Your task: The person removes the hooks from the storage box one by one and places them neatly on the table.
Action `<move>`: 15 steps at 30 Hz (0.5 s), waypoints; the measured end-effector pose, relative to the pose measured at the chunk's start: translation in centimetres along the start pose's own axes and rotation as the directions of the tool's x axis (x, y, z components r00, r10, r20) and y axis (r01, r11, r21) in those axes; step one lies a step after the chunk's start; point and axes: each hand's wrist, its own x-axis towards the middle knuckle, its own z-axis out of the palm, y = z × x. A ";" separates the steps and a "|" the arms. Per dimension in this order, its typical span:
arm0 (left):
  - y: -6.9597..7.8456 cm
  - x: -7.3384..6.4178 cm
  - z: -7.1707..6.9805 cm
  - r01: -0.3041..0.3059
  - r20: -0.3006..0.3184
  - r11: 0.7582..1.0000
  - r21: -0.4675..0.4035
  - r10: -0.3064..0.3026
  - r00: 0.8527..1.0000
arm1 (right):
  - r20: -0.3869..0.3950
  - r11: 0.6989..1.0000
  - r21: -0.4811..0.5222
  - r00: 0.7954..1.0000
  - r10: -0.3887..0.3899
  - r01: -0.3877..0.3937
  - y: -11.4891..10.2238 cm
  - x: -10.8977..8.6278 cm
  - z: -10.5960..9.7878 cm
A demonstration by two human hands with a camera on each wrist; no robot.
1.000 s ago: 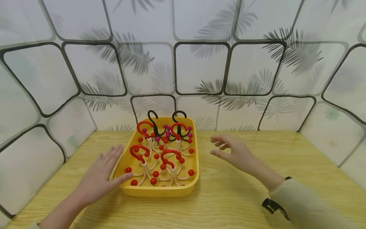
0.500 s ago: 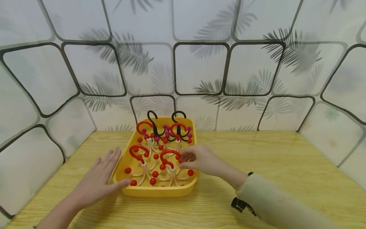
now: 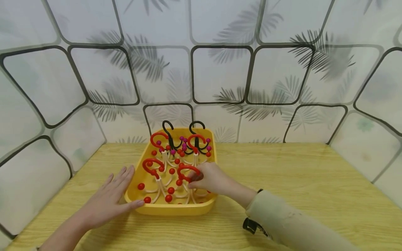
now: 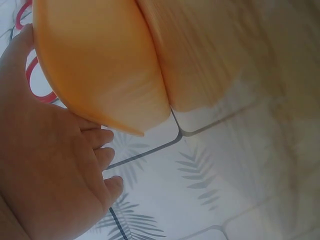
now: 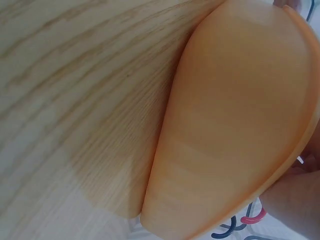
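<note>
A yellow tray (image 3: pixel 174 210) holds several multi-arm hanging hooks. Four-ish cream-armed ones have red hook tops and red ball tips, such as the near-left hook (image 3: pixel 154 170). My right hand (image 3: pixel 213 179) reaches over the tray's right side and pinches the near-right hook (image 3: pixel 188 167) at its stem, thumb in front and fingers behind the red top. My left hand (image 3: pixel 108 197) rests along the tray's left side with fingers extended and thumb at the near corner of the rim. In the left wrist view its fingers lie beside the tray wall (image 4: pixel 100 65). The right wrist view mostly shows the tray's outer wall (image 5: pixel 235 110).
Two black hooks (image 3: pixel 170 141) with purple balls stand at the tray's far end, their tops above the rim. Beneath is a wood-grain table (image 3: pixel 282 174), bounded behind and on both sides by patterned white panels (image 3: pixel 220 76).
My right hand has come left from over the table into the tray and taken hold of the near-right hook, whose top has shifted slightly right. The left hand stays by the tray.
</note>
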 end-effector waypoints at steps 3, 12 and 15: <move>0.1 0.0 0.0 -0.006 0.000 1.000 -0.006 0.006 1.000 | -0.013 1.000 -0.013 1.000 0.005 -0.005 0.1 0.0 0.1; 0.0 0.1 -0.1 0.007 0.019 1.000 -0.026 -0.007 1.000 | -0.056 0.999 0.047 0.998 -0.025 0.028 -0.2 -0.4 -0.6; -0.1 0.1 -0.2 0.007 0.023 0.999 -0.031 -0.007 1.000 | -0.094 0.995 0.085 0.994 -0.047 0.056 -0.7 -0.5 -1.4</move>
